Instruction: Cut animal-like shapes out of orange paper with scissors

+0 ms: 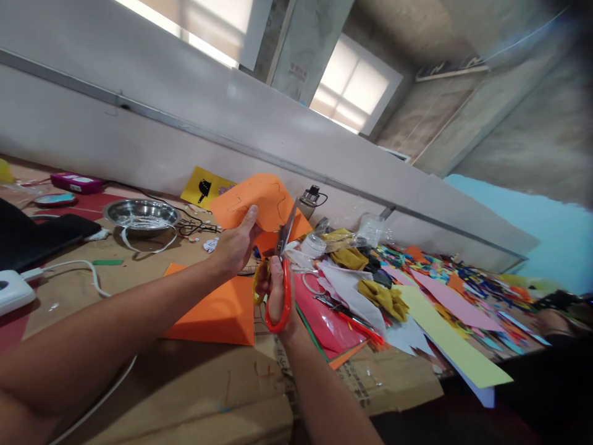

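Note:
My left hand [239, 243] holds an orange sheet [259, 201] with drawn outlines on it, thumb on top and the other fingers hidden beneath. In my right hand [279, 293] are scissors [286, 233] with a red handle loop and a yellow one, their blades pointing up at the sheet's right part. The blades look partly apart, and the sheet's edge lies against them. A second orange sheet [217, 312] rests on the cardboard [194, 377] below my hands.
At the left are a metal bowl [141, 216], a white power strip [13, 292] and a cable. A bottle [309, 201] stands behind the sheet. To the right lie red packets [327, 315], another pair of scissors [354, 320], yellow cloth [383, 298] and many paper strips.

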`<move>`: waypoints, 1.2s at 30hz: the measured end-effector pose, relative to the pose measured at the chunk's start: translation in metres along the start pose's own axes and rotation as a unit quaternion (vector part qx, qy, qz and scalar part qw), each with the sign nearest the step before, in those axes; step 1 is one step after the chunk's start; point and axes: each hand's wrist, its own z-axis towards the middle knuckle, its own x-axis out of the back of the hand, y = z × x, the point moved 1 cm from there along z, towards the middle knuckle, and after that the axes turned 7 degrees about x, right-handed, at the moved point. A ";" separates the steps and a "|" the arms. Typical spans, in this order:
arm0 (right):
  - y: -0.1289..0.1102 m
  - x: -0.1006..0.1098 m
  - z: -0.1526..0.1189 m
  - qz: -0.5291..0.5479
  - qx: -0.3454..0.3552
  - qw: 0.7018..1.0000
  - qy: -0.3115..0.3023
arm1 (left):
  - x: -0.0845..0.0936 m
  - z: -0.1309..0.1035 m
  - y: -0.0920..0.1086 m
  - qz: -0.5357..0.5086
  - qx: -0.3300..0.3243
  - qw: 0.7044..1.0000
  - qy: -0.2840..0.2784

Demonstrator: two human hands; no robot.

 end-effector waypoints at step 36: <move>-0.009 -0.004 0.001 0.088 -0.098 0.991 -0.032 | 0.006 0.014 0.025 0.055 0.047 0.997 0.021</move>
